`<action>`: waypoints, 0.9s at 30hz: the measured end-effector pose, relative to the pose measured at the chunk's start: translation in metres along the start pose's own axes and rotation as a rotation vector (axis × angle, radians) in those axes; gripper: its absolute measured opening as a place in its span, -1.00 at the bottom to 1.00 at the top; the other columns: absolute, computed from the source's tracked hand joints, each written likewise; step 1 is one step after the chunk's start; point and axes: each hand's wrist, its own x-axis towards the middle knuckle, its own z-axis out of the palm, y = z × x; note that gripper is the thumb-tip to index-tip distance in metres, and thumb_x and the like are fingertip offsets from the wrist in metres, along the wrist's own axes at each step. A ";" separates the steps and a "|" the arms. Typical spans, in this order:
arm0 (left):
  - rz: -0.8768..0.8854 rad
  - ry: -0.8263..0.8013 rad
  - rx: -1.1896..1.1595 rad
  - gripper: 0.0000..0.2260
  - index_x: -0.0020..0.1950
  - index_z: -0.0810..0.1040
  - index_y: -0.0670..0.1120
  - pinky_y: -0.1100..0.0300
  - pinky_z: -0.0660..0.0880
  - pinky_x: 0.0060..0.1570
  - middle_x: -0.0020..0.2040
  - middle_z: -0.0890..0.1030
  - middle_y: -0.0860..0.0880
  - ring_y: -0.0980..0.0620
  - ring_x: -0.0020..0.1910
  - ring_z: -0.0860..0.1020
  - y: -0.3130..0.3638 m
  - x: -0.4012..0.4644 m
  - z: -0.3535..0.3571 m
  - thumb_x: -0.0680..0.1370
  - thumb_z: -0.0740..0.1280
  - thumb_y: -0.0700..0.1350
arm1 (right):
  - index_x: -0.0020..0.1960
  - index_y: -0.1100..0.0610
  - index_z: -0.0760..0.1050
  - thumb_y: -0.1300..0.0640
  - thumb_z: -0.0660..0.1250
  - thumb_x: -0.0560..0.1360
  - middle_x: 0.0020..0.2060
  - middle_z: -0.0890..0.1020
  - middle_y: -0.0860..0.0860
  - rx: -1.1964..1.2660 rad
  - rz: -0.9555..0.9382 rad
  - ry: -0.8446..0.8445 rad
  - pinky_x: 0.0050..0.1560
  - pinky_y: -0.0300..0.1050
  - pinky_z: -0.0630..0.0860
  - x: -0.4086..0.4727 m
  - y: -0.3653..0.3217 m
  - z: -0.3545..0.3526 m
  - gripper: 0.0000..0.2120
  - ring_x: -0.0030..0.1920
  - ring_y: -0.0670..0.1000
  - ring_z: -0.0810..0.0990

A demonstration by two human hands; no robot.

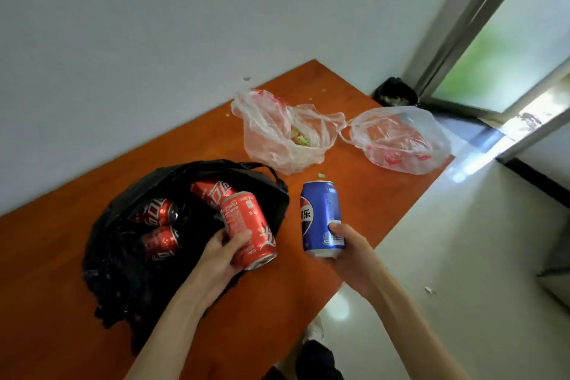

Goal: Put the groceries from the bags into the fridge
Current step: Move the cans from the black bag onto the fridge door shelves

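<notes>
An open black bag (123,287) lies on the orange table (46,256) with several red cola cans (160,213) inside. My left hand (220,259) grips one red can (249,228) just above the bag's mouth. My right hand (348,248) holds a blue cola can (320,213) upright above the table, to the right of the bag. Two clear plastic bags lie farther back: the left clear bag (277,145) holds some green scraps, and the right clear bag (401,139) sits at the table's edge. No fridge is in view.
A white wall runs along the table's far side. Pale glossy floor (447,256) lies to the right of the table. A dark bin (394,92) stands in the corner beside a glass door (499,55). Small green bits are scattered on the tabletop.
</notes>
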 end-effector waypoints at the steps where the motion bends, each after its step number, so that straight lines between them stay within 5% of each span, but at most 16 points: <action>1: -0.006 -0.040 0.030 -0.44 0.30 0.37 -0.12 0.07 0.54 -0.05 0.13 0.59 -0.15 -0.09 0.05 0.61 -0.002 0.000 0.011 0.35 0.43 -0.04 | 0.15 0.23 0.46 -0.01 0.46 0.05 -0.11 0.67 0.15 0.023 -0.022 0.016 -0.21 -0.13 0.61 -0.014 -0.001 -0.009 -0.29 -0.17 0.06 0.65; 5: -0.063 -0.205 0.114 -0.22 0.30 0.38 -0.12 0.09 0.59 -0.12 0.14 0.59 -0.18 -0.12 0.04 0.62 -0.021 -0.009 0.064 0.15 0.59 0.01 | 0.19 0.23 0.47 -0.07 0.58 -0.03 -0.05 0.65 0.16 0.120 -0.169 0.072 -0.10 -0.08 0.60 -0.073 -0.004 -0.060 -0.15 -0.11 0.07 0.64; 8: -0.102 -0.365 0.173 -0.07 0.29 0.39 -0.09 0.05 0.59 -0.09 0.13 0.61 -0.17 -0.14 0.06 0.61 -0.039 -0.018 0.116 -0.02 0.65 0.08 | 0.11 0.23 0.53 -0.07 0.57 0.02 -0.08 0.65 0.17 0.241 -0.345 0.102 -0.11 -0.05 0.59 -0.124 -0.008 -0.100 -0.27 -0.14 0.08 0.63; 15: -0.170 -0.595 0.184 -0.14 0.14 0.43 -0.15 0.02 0.62 -0.22 -0.06 0.67 -0.18 -0.13 -0.12 0.66 -0.105 -0.063 0.286 -0.09 0.66 -0.07 | 0.10 0.24 0.56 -0.04 0.49 0.21 -0.05 0.62 0.19 0.343 -0.603 0.266 -0.09 -0.01 0.58 -0.252 -0.018 -0.217 -0.45 -0.09 0.11 0.60; 18: -0.200 -0.607 0.108 -0.56 0.09 0.45 -0.19 -0.04 0.63 -0.21 -0.16 0.68 -0.17 -0.10 -0.21 0.67 -0.154 -0.091 0.361 0.28 0.50 -0.12 | 0.16 0.18 0.51 -0.17 0.35 0.34 -0.05 0.64 0.15 0.256 -0.627 0.408 -0.12 -0.08 0.59 -0.313 -0.018 -0.278 -0.47 -0.10 0.07 0.61; 20: -0.182 -0.625 0.149 -0.78 0.04 0.47 -0.20 -0.02 0.60 -0.18 -0.22 0.69 -0.15 -0.07 -0.27 0.67 -0.175 -0.102 0.399 0.46 0.29 -0.12 | 0.18 0.18 0.49 -0.28 0.45 0.22 -0.06 0.65 0.14 0.235 -0.644 0.465 -0.15 -0.10 0.60 -0.342 -0.020 -0.305 -0.29 -0.11 0.07 0.64; 23: -0.152 -0.699 0.275 -0.76 0.05 0.49 -0.20 0.01 0.61 -0.16 -0.22 0.69 -0.13 -0.05 -0.26 0.66 -0.207 -0.127 0.466 0.52 0.24 -0.05 | 0.20 0.21 0.48 -0.32 0.51 0.11 -0.08 0.66 0.13 0.276 -0.712 0.541 -0.19 -0.09 0.60 -0.397 -0.025 -0.356 -0.15 -0.13 0.07 0.65; 27: -0.110 -0.825 0.425 -0.61 0.10 0.49 -0.19 0.09 0.61 -0.24 -0.15 0.69 -0.13 -0.07 -0.20 0.67 -0.230 -0.150 0.551 0.41 0.31 0.05 | 0.25 0.21 0.45 -0.14 0.30 0.38 -0.09 0.64 0.11 0.365 -0.775 0.668 -0.17 -0.07 0.60 -0.452 -0.041 -0.415 -0.43 -0.11 0.08 0.60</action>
